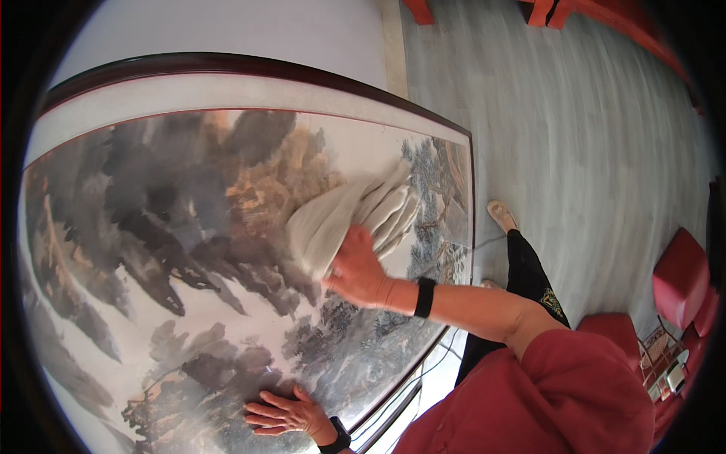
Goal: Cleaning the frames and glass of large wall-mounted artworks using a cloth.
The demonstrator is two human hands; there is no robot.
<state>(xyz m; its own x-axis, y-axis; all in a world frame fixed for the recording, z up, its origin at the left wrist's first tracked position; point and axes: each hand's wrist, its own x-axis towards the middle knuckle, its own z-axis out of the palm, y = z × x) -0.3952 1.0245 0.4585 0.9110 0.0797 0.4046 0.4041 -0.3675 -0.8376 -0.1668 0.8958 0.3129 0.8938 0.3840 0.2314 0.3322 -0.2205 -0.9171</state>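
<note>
A large framed ink landscape painting (pixel 227 147) with mountains and trees spreads before me. My right hand (pixel 357 269), with a black band at the wrist, grips a folded pale grey cloth (pixel 340 218) that lies against the picture's surface, right of its middle. The cloth is slightly blurred. Lower down, my left hand (pixel 283 413) rests flat on the painting with its fingers spread and holds nothing; a black watch or band is on that wrist.
The painting's dark wooden frame (pixel 340 82) runs along the top. Cables (pixel 417 377) hang by its lower edge, close to my body. Grey plank flooring (pixel 567 147) extends at the right, with red cushioned seats (pixel 680 278) and red furniture legs (pixel 420 10) on it.
</note>
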